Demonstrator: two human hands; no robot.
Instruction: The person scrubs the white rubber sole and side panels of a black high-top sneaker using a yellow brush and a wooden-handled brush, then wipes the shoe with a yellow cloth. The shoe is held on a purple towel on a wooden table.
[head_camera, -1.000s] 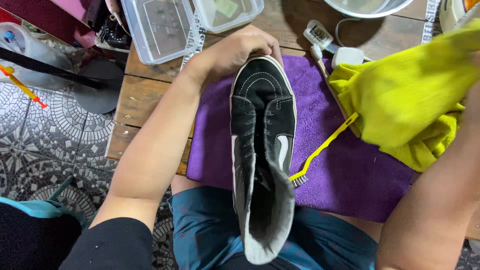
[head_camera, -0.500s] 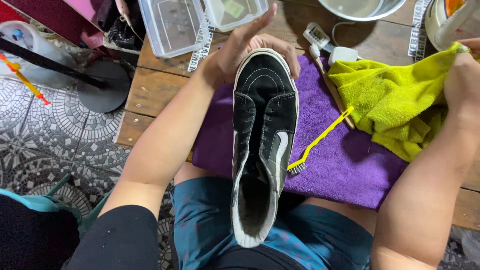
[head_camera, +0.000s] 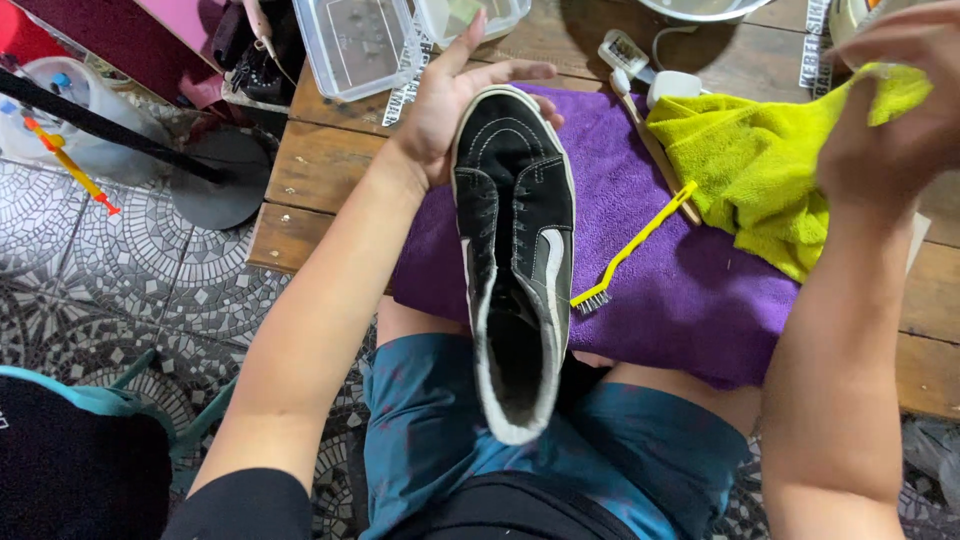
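Wooden bench (head_camera: 320, 170): slatted, beneath both hands. Purple towel (head_camera: 690, 290): spread over the bench edge, under the left grip and reaching below the right.
Black high-top shoe (head_camera: 515, 250): white sole rim, toe cradled against the left hand (head_camera: 450, 105), heel toward the lap; left grip wide, fingers splayed, palm behind the toe.
Yellow-green cloth (head_camera: 760, 170): bunched on the towel, upper corner pinched in the right hand (head_camera: 890, 120); right grip closed on it.
Yellow brush (head_camera: 630, 250): between the two grips, just beside the shoe.
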